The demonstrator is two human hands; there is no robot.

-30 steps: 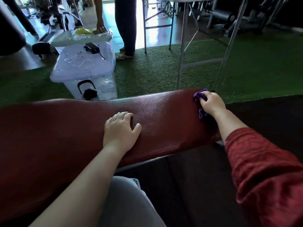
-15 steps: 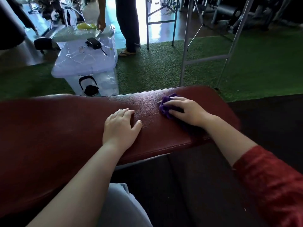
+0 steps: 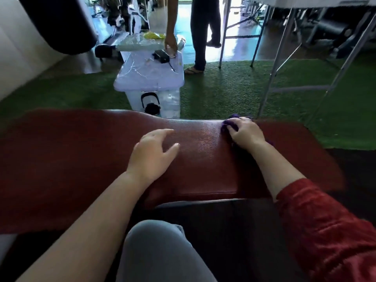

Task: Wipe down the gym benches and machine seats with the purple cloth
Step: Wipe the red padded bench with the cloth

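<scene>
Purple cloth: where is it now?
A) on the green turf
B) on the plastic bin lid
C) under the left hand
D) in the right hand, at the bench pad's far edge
D: the right hand grips the purple cloth against the red bench pad near its far edge. The left hand is open and holds nothing.

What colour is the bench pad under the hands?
Dark red; the bench pad shows best in the head view.

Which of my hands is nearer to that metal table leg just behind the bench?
Right. The right hand, gripping the purple cloth, is at the far edge of the bench, just in front of the table leg; the left hand is over mid-bench, well to the leg's left.
</scene>
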